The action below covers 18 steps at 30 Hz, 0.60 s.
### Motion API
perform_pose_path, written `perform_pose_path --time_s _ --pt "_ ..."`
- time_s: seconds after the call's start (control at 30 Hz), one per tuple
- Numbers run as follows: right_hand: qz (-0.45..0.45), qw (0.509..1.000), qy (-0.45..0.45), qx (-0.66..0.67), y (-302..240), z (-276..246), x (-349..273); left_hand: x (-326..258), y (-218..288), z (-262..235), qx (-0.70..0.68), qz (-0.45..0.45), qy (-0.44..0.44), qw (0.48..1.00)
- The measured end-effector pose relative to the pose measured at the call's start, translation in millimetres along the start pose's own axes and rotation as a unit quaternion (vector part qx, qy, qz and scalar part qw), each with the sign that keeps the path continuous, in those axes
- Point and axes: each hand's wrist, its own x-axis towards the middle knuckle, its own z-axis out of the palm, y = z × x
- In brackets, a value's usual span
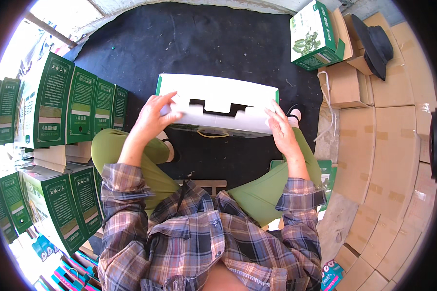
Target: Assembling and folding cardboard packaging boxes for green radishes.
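A green-and-white carton (228, 88) sits in front of my knees, its white top flaps facing up. Between the flaps, notched cutouts leave a dark gap, and a thin yellowish cord handle (212, 133) loops out on the near side. My left hand (154, 114) is at the carton's left end, thumb and fingers apart over the white flaps, the fingertips slightly blurred. At the right end my right hand (282, 128) rests on the flap with its fingers stretched out. Neither hand is wrapped round anything. The carton's inside is hidden.
Green cartons (53, 104) are stacked on my left. Brown cardboard boxes (357, 150) form a wall on my right. Another green-and-white box (311, 39) and a dark hat (374, 46) lie at the far right. Black sheeting (204, 39) covers the floor.
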Motion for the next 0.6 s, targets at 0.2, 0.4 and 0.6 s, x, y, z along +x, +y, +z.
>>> perform_pose_path --time_s 0.2,0.4,0.6 --pt "-0.029 0.996 0.046 -0.066 -9 11 6 13 5 35 0.114 -0.066 0.171 0.976" --pt "-0.028 0.981 0.040 -0.188 -29 15 3 9 13 34 0.197 0.025 0.092 0.976" --pt "-0.031 0.974 0.029 -0.223 -25 19 2 8 18 33 0.206 -0.003 0.011 0.978"
